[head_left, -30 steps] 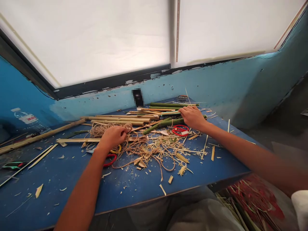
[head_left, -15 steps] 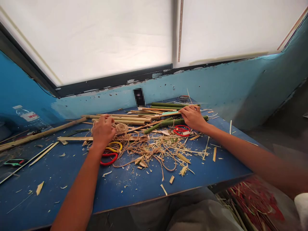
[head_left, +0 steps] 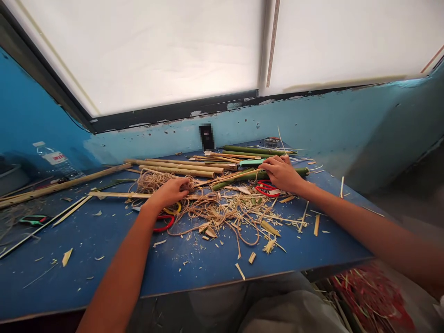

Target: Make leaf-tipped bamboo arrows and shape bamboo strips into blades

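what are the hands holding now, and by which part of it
The right hand appears to hold a thin bamboo strip by its right-hand part; whether the left hand holds any twine cannot be told.

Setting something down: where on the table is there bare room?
Front left of the blue table, between the left forearm and pale strips: mostly bare, a few chips. Smaller: between right forearm and front edge. Crowded: the middle and back, with twine, shavings, bamboo poles.

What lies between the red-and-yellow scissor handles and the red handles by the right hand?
In the head view, tangled brown twine and scattered bamboo shavings lie between them, on the blue table.
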### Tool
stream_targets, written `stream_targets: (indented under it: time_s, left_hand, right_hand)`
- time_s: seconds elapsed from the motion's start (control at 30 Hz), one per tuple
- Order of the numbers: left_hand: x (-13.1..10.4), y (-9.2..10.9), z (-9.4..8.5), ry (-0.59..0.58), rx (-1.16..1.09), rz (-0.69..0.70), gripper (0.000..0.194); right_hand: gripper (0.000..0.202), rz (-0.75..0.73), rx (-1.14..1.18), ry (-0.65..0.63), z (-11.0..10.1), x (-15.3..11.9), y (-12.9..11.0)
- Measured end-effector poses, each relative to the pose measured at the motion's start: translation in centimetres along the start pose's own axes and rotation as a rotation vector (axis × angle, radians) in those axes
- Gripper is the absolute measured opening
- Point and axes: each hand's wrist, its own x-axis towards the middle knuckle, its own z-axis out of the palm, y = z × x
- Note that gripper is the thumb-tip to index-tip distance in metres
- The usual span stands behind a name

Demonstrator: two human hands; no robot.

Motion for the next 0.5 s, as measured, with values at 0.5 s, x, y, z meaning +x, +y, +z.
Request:
stream_targets:
  time_s: [0.5]
  left_hand:
    - [0.1,0.3,0.5,0.057,0.068,-0.09,0.035]
  right_hand:
    - [0.036,0.433,0.515,0.498,-0.8,1.2,1.4]
